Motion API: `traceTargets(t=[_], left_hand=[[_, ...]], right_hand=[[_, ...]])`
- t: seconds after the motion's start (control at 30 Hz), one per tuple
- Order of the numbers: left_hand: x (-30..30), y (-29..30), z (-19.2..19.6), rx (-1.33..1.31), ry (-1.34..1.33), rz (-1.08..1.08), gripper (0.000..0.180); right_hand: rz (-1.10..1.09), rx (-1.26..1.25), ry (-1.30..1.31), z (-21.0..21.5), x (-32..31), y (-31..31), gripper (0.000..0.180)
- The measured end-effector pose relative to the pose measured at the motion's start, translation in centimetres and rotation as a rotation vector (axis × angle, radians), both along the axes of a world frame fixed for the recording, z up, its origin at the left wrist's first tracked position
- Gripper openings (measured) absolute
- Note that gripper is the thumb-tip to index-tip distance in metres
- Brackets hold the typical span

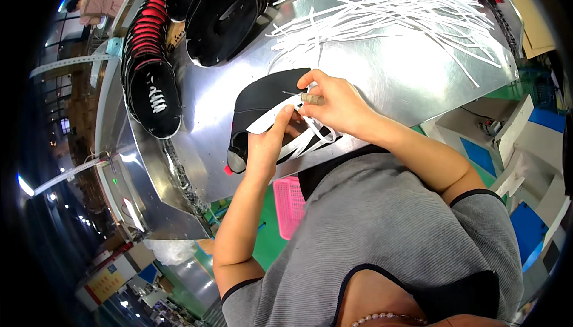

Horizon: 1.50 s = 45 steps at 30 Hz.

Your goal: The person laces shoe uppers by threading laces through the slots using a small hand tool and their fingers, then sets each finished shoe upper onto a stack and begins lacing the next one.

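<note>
A black shoe upper (265,95) with a white strip along its opening lies at the table's near edge. My left hand (268,145) is closed on the upper, its thumb pressed on the white strip. My right hand (337,106) pinches a small awl (312,98) by its short wooden handle. The awl's thin metal tip points left, over the white strip. A white shoelace (310,139) hangs in loops from the upper, below my right fingers. My hands partly hide the upper's opening.
Loose white laces (388,10) are heaped on the metal table (206,112) at the far right. A row of black-and-red uppers (154,97) stands at the left, more uppers (224,22) behind. A pink basket (289,207) sits below the table's edge.
</note>
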State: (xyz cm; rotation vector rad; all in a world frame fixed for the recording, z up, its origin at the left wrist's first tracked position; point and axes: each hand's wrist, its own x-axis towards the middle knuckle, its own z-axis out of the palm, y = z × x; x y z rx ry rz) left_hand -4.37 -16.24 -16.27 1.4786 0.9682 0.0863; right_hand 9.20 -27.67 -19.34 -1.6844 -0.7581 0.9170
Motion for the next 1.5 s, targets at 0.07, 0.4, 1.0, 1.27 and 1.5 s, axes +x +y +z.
traceTargets(t=[0.07, 0.4, 1.0, 1.27, 1.5], left_hand=[[-0.4, -0.2, -0.3, 0.098, -0.084, -0.016, 0.018], [-0.1, -0.7, -0.3, 0.261, -0.082, 0.014, 0.013], [0.1, -1.0, -0.6, 0.083, -0.132, -0.126, 0.027], [0.5, 0.0, -0.6, -0.082, -0.082, -0.137, 0.026], [1.9, 1.0, -0.7, -0.148, -0.028, -0.015, 0.034]], right_hand=[[0.027, -0.007, -0.008, 0.0, 0.0, 0.0, 0.039], [0.083, 0.167, -0.238, 1.1, 0.3, -2.3, 0.019], [0.446, -0.146, -0.615, 2.5, 2.5, 0.6, 0.016], [0.005, 0.251, -0.65, -3.1, 2.1, 0.8, 0.019], [-0.037, 0.201, -0.699, -2.9, 1.5, 1.7, 0.016]])
